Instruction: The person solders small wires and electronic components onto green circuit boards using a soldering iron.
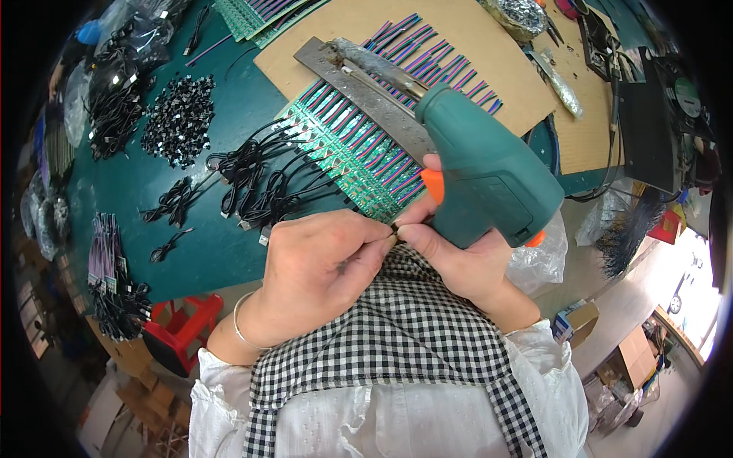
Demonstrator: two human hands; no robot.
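A green hot glue gun (489, 156) with an orange trigger is held in my right hand (469, 263), its nozzle side pointing up and left over the boards. Thumb and fingertips of that hand also meet my left hand (324, 256), which pinches a tiny dark piece (395, 227) mostly hidden by the fingers. Just beyond my hands lies a panel of green circuit boards (336, 156) with rows of multicoloured wires (450, 69). Black cables (263, 172) run from its left edge. Across the wires rests a grey metal bar (366, 99).
A pile of small black connectors (179, 118) and bundled black cables (114, 114) sit at the left of the green table (206, 263). Under the panel is a cardboard sheet (519, 99). A red stool (183, 328) stands below the table's left edge; a clear plastic bag (542, 256) hangs at right.
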